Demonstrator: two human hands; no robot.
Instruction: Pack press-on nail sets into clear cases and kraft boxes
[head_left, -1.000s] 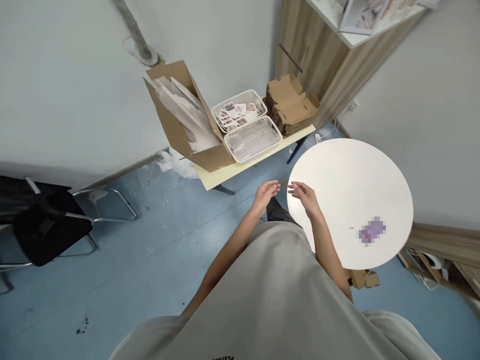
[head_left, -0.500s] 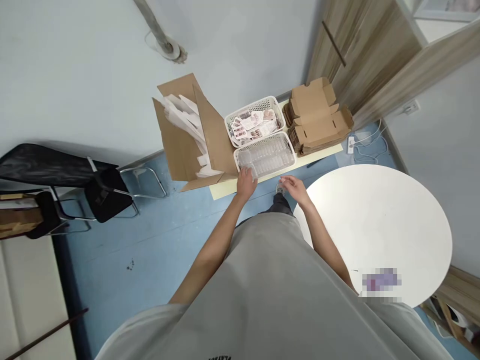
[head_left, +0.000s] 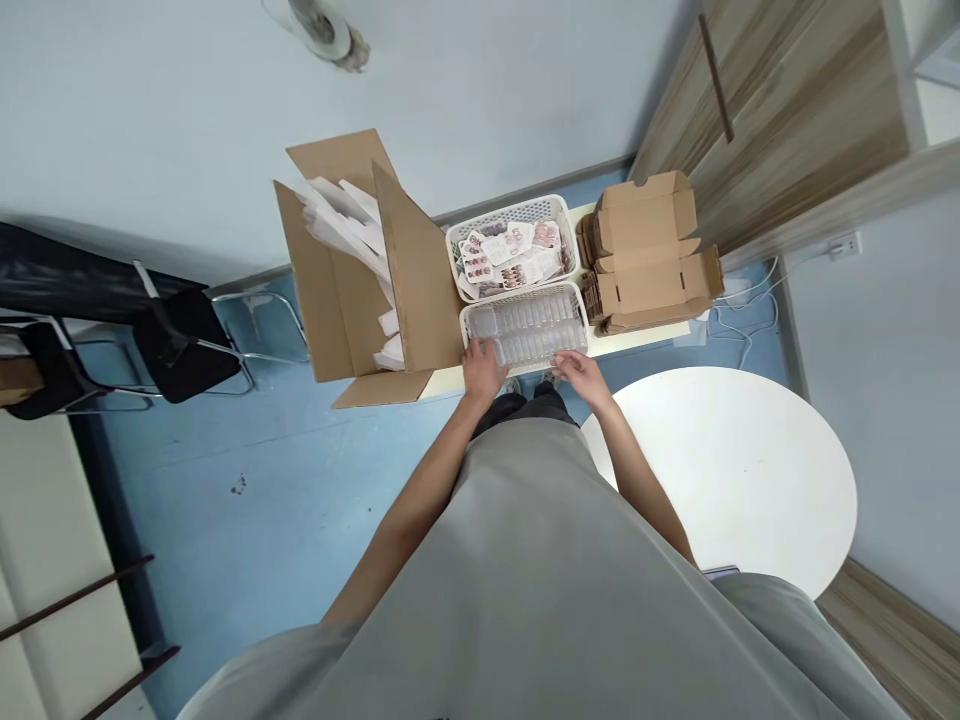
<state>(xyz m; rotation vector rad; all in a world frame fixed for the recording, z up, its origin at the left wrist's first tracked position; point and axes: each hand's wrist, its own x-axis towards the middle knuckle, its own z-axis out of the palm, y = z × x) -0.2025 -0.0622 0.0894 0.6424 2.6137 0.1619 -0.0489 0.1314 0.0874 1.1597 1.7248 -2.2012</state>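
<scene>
At the near left corner of a white perforated basket (head_left: 587,318), my left hand (head_left: 484,372) has its fingers closed on a clear plastic case (head_left: 500,352); the fingertips partly blend with it. Rows of clear plastic cases (head_left: 536,328) fill this basket. My right hand (head_left: 583,378) is by the basket's near right rim, fingers apart, with nothing visible in it. Just behind stands a second white basket (head_left: 559,205) with printed cards (head_left: 517,250) carrying small nail-like pieces.
Left of the baskets, an open cardboard box (head_left: 424,290) holds white sheets (head_left: 341,230). Flattened brown cartons (head_left: 649,255) are stacked to the right. A round white table (head_left: 735,470) stands near my right arm. Black chairs (head_left: 184,335) are by the left wall.
The view has shifted. My left hand stays at the basket's left corner with the clear case. My right hand has moved forward to the basket's near rim.
</scene>
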